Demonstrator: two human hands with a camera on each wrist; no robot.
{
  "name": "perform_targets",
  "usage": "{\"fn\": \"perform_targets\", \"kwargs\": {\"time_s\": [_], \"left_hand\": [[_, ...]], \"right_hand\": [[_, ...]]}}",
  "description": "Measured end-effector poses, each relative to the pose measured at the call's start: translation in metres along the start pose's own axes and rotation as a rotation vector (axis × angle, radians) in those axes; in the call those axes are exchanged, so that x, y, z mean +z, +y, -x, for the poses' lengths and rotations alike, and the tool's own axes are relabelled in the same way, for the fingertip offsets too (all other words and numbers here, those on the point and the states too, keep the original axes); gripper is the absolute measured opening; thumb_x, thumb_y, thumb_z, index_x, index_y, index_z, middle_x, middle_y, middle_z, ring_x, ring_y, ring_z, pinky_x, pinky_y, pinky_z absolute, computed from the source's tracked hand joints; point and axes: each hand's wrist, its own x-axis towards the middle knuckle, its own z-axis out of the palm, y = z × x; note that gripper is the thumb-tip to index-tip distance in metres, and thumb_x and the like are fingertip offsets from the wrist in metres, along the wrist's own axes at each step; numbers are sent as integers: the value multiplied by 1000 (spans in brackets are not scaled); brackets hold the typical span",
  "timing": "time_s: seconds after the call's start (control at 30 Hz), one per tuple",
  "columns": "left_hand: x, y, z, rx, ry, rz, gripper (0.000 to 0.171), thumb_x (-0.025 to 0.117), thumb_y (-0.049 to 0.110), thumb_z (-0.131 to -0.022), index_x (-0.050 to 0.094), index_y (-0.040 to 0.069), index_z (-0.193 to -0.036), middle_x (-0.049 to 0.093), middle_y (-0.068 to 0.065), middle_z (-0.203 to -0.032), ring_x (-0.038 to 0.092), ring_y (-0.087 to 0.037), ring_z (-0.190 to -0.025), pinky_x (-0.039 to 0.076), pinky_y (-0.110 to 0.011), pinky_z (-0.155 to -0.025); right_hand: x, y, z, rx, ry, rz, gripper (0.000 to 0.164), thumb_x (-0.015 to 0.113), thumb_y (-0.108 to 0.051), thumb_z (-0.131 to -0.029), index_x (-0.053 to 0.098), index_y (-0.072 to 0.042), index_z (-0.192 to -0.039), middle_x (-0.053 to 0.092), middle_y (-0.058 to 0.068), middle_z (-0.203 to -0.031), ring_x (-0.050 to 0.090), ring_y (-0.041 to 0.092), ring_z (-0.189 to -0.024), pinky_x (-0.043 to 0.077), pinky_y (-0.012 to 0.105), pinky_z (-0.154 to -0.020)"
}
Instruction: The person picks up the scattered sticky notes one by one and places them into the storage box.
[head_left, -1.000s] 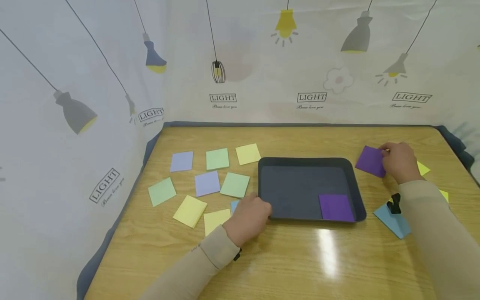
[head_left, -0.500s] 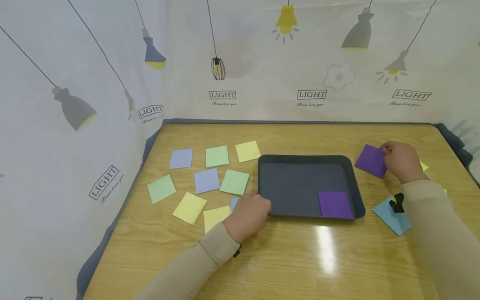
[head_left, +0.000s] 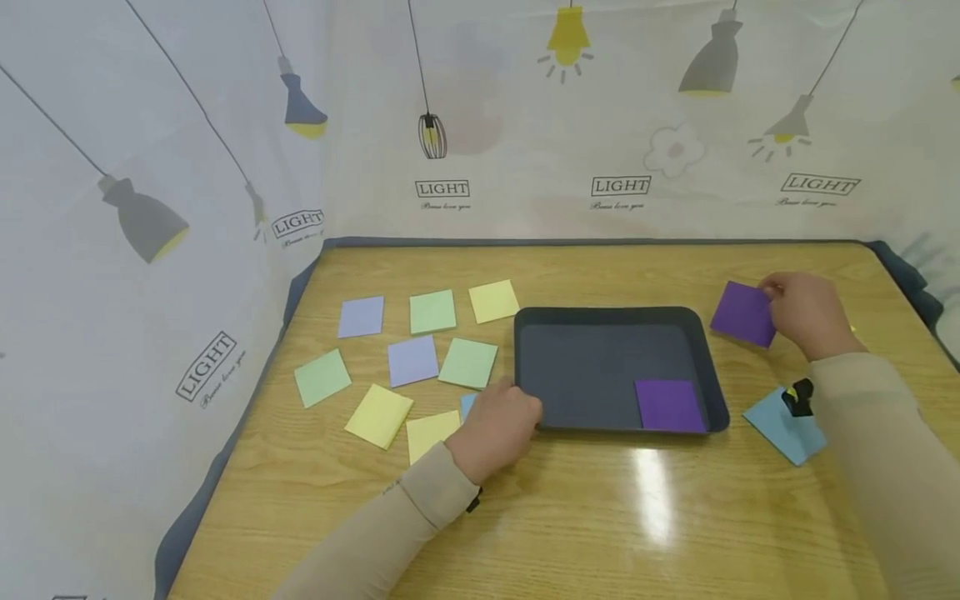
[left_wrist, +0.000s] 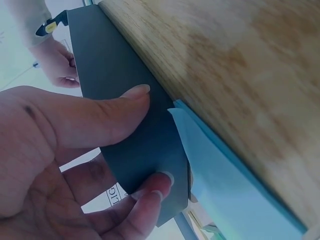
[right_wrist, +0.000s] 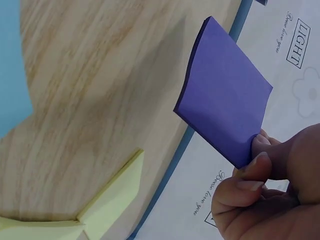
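Note:
My left hand (head_left: 495,429) grips the near left corner of a dark grey tray (head_left: 585,371). In the left wrist view, the thumb lies against the tray's outer wall (left_wrist: 112,60) and the fingertips bend round its corner. A purple sticky note pad (head_left: 670,406) lies inside the tray at the near right corner. Right of the tray, my right hand (head_left: 808,312) pinches another purple sticky note pad (head_left: 738,313) by one corner. The right wrist view shows this purple pad (right_wrist: 225,95) raised off the table and tilted.
Several green, yellow and lilac sticky note pads (head_left: 412,361) lie left of the tray. A blue pad (left_wrist: 220,170) sits beside the left hand, partly hidden. Below the right hand are another blue pad (head_left: 783,429) and yellow pads (right_wrist: 112,200). A printed curtain (head_left: 525,108) borders the table.
My right hand has lifted the purple sticky note pad slightly and shifted a little to the right. The left hand keeps its grip on the tray, which stays in place.

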Motion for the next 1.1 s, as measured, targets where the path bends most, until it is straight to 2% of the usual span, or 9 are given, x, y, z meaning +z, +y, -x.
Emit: {"fn": "perform_targets", "kwargs": {"time_s": [0.27, 0.57, 0.73, 0.97, 1.1], "left_hand": [[5, 0, -1, 25, 22, -24, 10, 70, 27, -79, 68, 21, -71, 65, 8, -64, 56, -10, -62, 47, -28, -75], [6, 0, -1, 15, 8, -11, 10, 70, 26, -79, 67, 21, -71, 64, 7, -64, 55, -11, -63, 47, -29, -76], [5, 0, 0, 13, 2, -6, 9, 70, 27, -79, 68, 21, -73, 65, 8, -66, 55, -11, -64, 46, -28, -76], [3, 0, -2, 11, -6, 12, 8, 70, 25, -79, 69, 21, -72, 65, 8, -65, 54, -9, -61, 46, -28, -75], [4, -1, -2, 16, -2, 10, 9, 70, 25, -79, 68, 22, -71, 65, 8, -64, 54, -9, -60, 45, -27, -74]], "right_hand": [[-6, -7, 3, -21, 29, -2, 34, 31, -10, -97, 51, 12, -114, 52, 37, -108, 50, 44, -89, 46, 55, -67], [-14, -16, 7, -75, 55, -17, 35, 31, -9, -96, 50, 11, -117, 53, 38, -109, 52, 43, -86, 45, 53, -64], [-18, -26, 8, -111, 58, -9, 35, 32, -10, -96, 51, 10, -117, 54, 37, -108, 52, 43, -85, 44, 56, -66], [-23, -39, 12, -157, 31, -31, 32, 33, -10, -96, 55, 8, -111, 58, 34, -101, 53, 39, -82, 43, 56, -69], [-24, -46, 14, -156, -15, -37, 33, 33, -12, -97, 55, 7, -112, 59, 32, -100, 53, 36, -80, 44, 51, -65]]}}
